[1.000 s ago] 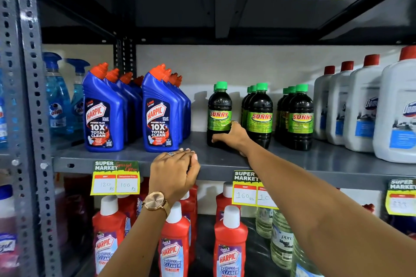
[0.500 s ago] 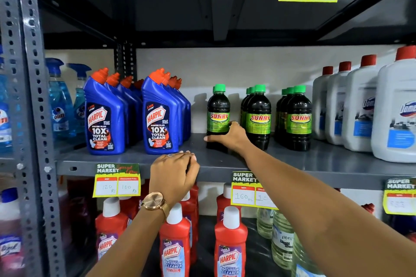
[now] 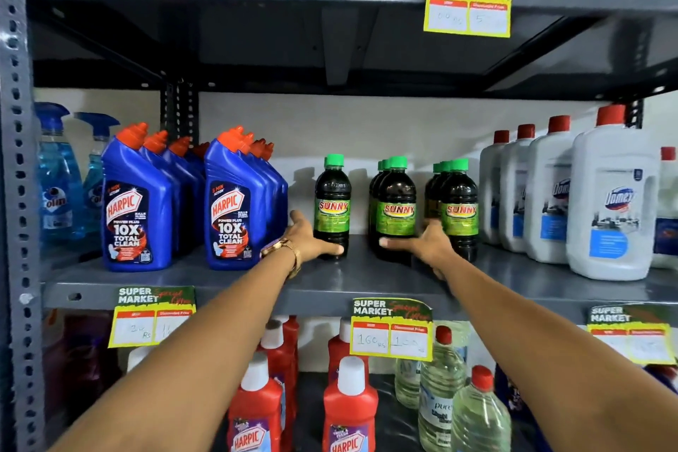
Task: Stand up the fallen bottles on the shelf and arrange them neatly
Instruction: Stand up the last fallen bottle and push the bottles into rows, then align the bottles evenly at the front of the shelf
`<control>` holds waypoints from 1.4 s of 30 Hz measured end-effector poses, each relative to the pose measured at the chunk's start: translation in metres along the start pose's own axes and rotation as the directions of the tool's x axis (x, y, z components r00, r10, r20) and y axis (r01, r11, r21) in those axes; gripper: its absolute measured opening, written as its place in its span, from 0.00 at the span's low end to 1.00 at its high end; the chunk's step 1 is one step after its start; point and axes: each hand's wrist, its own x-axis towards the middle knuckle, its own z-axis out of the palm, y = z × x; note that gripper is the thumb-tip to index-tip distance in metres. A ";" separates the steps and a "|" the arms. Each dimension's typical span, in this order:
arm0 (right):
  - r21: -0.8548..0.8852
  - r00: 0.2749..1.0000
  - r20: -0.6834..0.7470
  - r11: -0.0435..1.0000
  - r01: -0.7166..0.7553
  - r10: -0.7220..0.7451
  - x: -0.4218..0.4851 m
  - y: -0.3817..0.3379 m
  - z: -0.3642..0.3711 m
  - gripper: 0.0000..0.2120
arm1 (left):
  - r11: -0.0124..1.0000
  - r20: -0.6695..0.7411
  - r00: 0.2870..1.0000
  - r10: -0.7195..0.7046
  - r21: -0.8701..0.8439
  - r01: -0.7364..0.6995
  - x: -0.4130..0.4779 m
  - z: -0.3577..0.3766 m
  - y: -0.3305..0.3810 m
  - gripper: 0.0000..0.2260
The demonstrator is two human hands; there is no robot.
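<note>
— Left hand [image 3: 308, 237] wrapped round the base of the lone Sunny bottle [image 3: 332, 207], thumb across the near side, fingers reaching behind on the left. Gold watch [image 3: 282, 249] on that wrist.

— And the right hand [image 3: 427, 242]?

— Pressed to the foot of the middle Sunny row [image 3: 394, 209], thumb pointing left along the front bottle's base, fingers slipped into the gap on its right. Gripping rather than resting, by the look of it, though fingertips hidden behind the bottle.

— Bottles upright?

— All standing on the middle shelf [image 3: 227, 281], green caps up. Lone one left of centre, apart from the middle row; third Sunny row [image 3: 458, 211] just right of the right hand, running back toward the wall.

— Neighbours?

— Blue Harpic bottles [image 3: 234, 205] in two rows to the left, orange caps tilted; the nearer-right row close beside the left hand. Spray bottles [image 3: 55, 176] at far left. White Domex jugs [image 3: 609, 209] to the right, red caps, well apart from the hands.

— Below?

— Red Harpic bottles [image 3: 348, 407] and clear bottles [image 3: 473, 418] on the lower shelf, yellow price tags [image 3: 390, 330] hanging from the shelf edge.
</note>
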 end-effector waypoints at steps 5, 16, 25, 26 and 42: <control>-0.170 0.994 0.080 0.982 0.082 -0.069 0.004 0.003 0.008 0.36 | 0.999 0.027 0.999 0.031 0.006 -0.032 0.018 0.009 -0.016 0.36; -0.294 0.987 0.127 0.946 0.135 -0.102 0.002 -0.004 0.013 0.36 | 0.997 -0.015 0.998 0.057 0.048 -0.056 0.020 0.012 -0.020 0.28; -0.276 0.989 0.116 0.954 0.117 -0.088 0.004 0.000 0.015 0.36 | 0.996 -0.009 0.999 0.046 0.083 -0.045 0.021 0.013 -0.022 0.29; -0.274 0.989 0.115 0.954 0.120 -0.091 0.005 0.000 0.015 0.36 | 0.996 -0.007 0.999 0.044 0.082 -0.043 0.022 0.014 -0.022 0.29; -0.214 0.988 0.121 0.969 0.125 -0.101 0.007 0.005 0.015 0.37 | 0.998 0.003 0.999 0.051 0.037 -0.051 0.020 0.011 -0.020 0.24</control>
